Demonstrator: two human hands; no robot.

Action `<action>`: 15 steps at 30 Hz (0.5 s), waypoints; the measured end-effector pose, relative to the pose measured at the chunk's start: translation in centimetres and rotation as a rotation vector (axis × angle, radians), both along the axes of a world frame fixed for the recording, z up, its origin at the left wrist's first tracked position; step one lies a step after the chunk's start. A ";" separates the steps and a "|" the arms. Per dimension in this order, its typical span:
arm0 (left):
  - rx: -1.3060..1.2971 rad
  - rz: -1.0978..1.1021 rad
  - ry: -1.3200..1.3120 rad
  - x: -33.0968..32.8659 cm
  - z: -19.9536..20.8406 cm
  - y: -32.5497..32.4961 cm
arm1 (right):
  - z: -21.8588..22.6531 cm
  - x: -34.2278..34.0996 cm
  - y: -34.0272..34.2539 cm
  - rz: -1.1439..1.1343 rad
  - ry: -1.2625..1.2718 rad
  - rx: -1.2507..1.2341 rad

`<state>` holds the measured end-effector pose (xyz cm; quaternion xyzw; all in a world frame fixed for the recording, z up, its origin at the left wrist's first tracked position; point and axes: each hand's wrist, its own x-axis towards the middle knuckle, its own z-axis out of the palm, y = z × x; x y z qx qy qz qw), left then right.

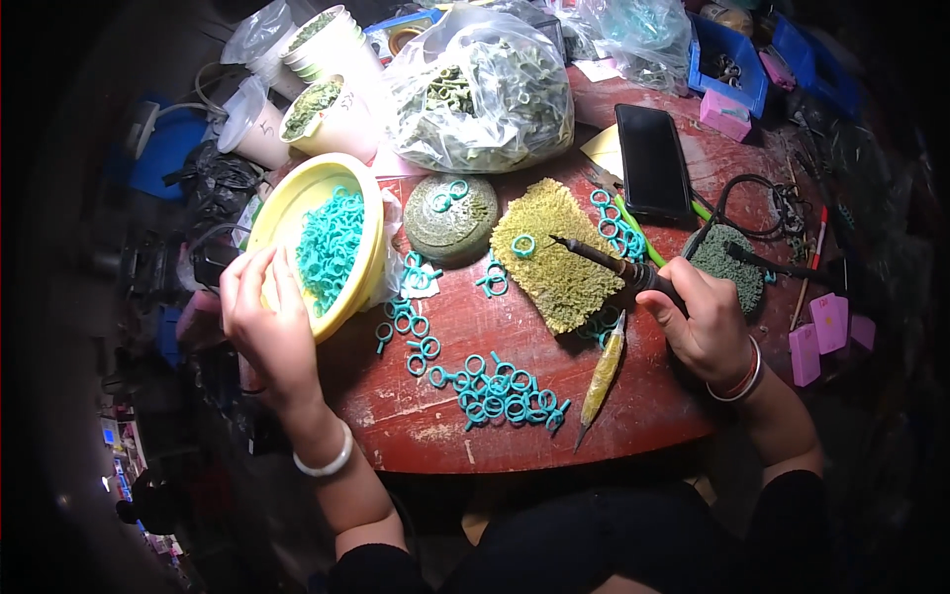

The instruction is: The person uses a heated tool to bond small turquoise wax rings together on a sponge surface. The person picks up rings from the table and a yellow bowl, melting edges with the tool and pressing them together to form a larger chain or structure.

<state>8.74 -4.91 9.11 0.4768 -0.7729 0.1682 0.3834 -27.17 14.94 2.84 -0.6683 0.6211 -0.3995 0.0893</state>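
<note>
My left hand point(265, 302) is at the near left side of a yellow bowl point(369, 193), its fingers closed over the rim. A heap of small teal rings point(332, 243) with short stems fills part of the bowl. In my right hand point(701, 322) is a soldering iron point(618, 264) with a dark handle, its thin tip pointing left. That tip is above a rough yellow-green pad point(554, 287), close to a single teal ring point(522, 246) lying there. Many more teal rings point(505, 391) lie loose on the red table point(416, 445) near its front edge.
A round grey-green block point(450, 220) bearing rings stands beside the bowl. Behind are a clear bag of green pieces point(480, 94) and white cups point(332, 119). A black phone point(653, 161), a yellow-handled pointed tool point(604, 381), pink blocks point(826, 327) and cords lie about.
</note>
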 end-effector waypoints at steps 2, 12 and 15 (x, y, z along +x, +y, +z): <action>0.084 -0.079 0.025 -3.4 -0.1 2.7 | -0.2 -0.3 0.1 -0.031 -0.002 0.002; 0.466 -0.716 -0.125 -9.2 -7.1 5.4 | 0.7 -0.6 0.2 -0.074 -0.078 -0.001; 0.417 -0.687 -0.195 -8.8 -7.6 4.9 | 0.7 -0.9 0.1 -0.087 -0.098 -0.009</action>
